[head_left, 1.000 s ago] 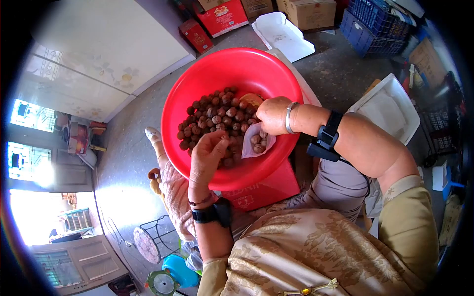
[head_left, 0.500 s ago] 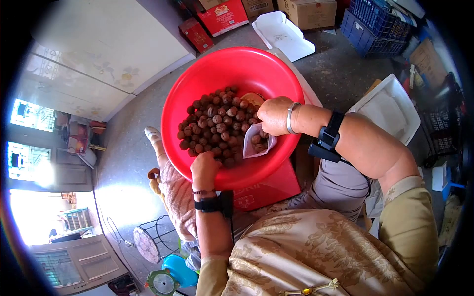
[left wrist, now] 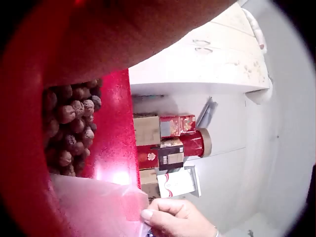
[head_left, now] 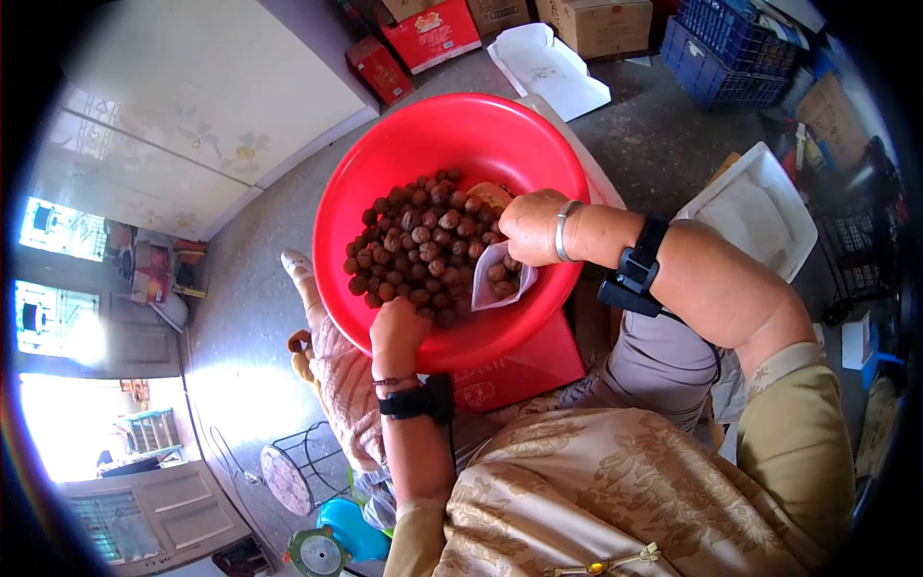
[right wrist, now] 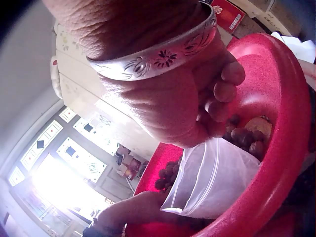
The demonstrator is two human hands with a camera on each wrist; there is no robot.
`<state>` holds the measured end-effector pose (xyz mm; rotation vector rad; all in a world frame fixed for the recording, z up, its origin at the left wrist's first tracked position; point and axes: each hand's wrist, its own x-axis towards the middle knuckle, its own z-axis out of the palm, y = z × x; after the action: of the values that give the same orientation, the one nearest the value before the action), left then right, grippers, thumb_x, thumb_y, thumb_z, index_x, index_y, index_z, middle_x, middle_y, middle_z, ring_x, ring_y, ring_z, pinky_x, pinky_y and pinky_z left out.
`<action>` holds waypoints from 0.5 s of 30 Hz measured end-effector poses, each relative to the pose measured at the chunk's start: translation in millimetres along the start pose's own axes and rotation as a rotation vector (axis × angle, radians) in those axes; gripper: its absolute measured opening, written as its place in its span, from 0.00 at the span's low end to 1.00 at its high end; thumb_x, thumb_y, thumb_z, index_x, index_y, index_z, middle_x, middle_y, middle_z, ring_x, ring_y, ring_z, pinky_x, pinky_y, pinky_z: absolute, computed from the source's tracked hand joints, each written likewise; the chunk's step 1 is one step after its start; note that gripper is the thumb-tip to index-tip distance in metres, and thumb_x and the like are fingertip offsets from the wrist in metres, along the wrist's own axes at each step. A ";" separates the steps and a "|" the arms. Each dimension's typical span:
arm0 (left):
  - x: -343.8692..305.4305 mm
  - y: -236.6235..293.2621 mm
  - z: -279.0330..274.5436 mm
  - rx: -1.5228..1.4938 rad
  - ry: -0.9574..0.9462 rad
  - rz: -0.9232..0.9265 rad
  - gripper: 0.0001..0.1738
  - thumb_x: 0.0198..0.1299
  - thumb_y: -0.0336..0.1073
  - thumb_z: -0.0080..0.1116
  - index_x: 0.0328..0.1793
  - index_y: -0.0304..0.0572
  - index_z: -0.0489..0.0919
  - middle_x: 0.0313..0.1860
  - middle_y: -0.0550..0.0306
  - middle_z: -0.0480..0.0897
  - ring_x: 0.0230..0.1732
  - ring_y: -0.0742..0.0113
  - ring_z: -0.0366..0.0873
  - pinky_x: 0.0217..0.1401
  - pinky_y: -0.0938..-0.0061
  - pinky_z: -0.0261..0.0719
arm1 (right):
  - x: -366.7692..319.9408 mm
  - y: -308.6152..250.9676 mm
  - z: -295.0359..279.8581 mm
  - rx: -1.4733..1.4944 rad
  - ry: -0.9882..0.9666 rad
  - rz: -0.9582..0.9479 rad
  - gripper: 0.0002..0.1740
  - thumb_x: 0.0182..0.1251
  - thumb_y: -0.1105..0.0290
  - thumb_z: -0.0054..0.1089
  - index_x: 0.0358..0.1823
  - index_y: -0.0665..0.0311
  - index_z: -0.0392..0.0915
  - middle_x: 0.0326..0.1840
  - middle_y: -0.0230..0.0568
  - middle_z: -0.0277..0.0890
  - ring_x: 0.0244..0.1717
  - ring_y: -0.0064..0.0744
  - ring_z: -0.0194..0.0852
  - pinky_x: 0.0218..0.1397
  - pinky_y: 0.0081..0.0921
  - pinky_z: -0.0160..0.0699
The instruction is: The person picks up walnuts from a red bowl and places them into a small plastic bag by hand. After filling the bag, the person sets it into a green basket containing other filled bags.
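A red basin (head_left: pixel 452 130) holds a heap of brown walnuts (head_left: pixel 423 231). At its right side my right hand (head_left: pixel 535 227) pinches the edge of a small white mesh bag (head_left: pixel 495 290) with walnuts in it. The right wrist view shows that hand (right wrist: pixel 168 108) with curled fingers above the bag (right wrist: pixel 219 180); the left wrist view shows it (left wrist: pixel 180 219) gripping a corner. My left hand (head_left: pixel 398 332) is back-up at the basin's near-left side, beside the walnuts. Its fingertips are hidden, so its grip cannot be told.
A round tan piece (head_left: pixel 490 195) lies in the basin behind the walnuts. Beneath the basin is a red box (head_left: pixel 524 370). White trays (head_left: pixel 550 72), cartons (head_left: pixel 601 27) and blue crates (head_left: pixel 716 62) stand beyond; a white cabinet (head_left: pixel 173 106) is at the left.
My left hand has dropped from above the walnuts, where its thumb and fingertips met, to the near-left side of the basin, back upward. The right hand has stayed at the bag.
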<state>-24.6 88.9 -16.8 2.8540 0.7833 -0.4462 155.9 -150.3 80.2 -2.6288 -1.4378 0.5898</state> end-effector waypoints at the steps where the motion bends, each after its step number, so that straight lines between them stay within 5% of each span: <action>1: -3.1 -1.1 -3.2 -0.134 0.020 0.024 0.17 0.53 0.41 0.65 0.41 0.33 0.85 0.39 0.37 0.87 0.44 0.42 0.86 0.47 0.55 0.85 | -0.8 -1.2 -2.7 0.009 -0.037 0.015 0.14 0.56 0.70 0.58 0.39 0.67 0.88 0.42 0.58 0.85 0.48 0.54 0.86 0.53 0.45 0.82; 6: -16.0 0.6 -24.8 -0.648 0.006 0.105 0.18 0.55 0.36 0.68 0.46 0.30 0.81 0.39 0.45 0.87 0.39 0.55 0.86 0.44 0.64 0.84 | -2.0 -2.0 -5.5 0.010 -0.045 0.026 0.14 0.56 0.70 0.57 0.39 0.67 0.88 0.42 0.57 0.85 0.47 0.54 0.86 0.53 0.45 0.82; 8: -26.7 7.1 -33.2 -1.130 -0.129 0.088 0.16 0.63 0.32 0.62 0.55 0.36 0.78 0.42 0.56 0.84 0.40 0.65 0.84 0.41 0.73 0.83 | -2.1 -2.4 -5.2 0.014 -0.053 0.026 0.14 0.56 0.70 0.57 0.39 0.67 0.88 0.42 0.57 0.86 0.47 0.54 0.86 0.53 0.45 0.82; 15: -32.4 18.1 -34.0 -1.519 -0.235 0.134 0.18 0.63 0.28 0.62 0.58 0.37 0.75 0.42 0.58 0.82 0.39 0.68 0.84 0.41 0.76 0.84 | -1.1 -1.2 -2.5 0.015 -0.025 0.030 0.14 0.56 0.70 0.58 0.39 0.67 0.88 0.41 0.57 0.85 0.46 0.54 0.86 0.51 0.45 0.83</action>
<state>-33.5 65.6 26.9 1.3817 0.4905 -0.0527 155.4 -150.3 83.1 -2.6452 -1.3969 0.6369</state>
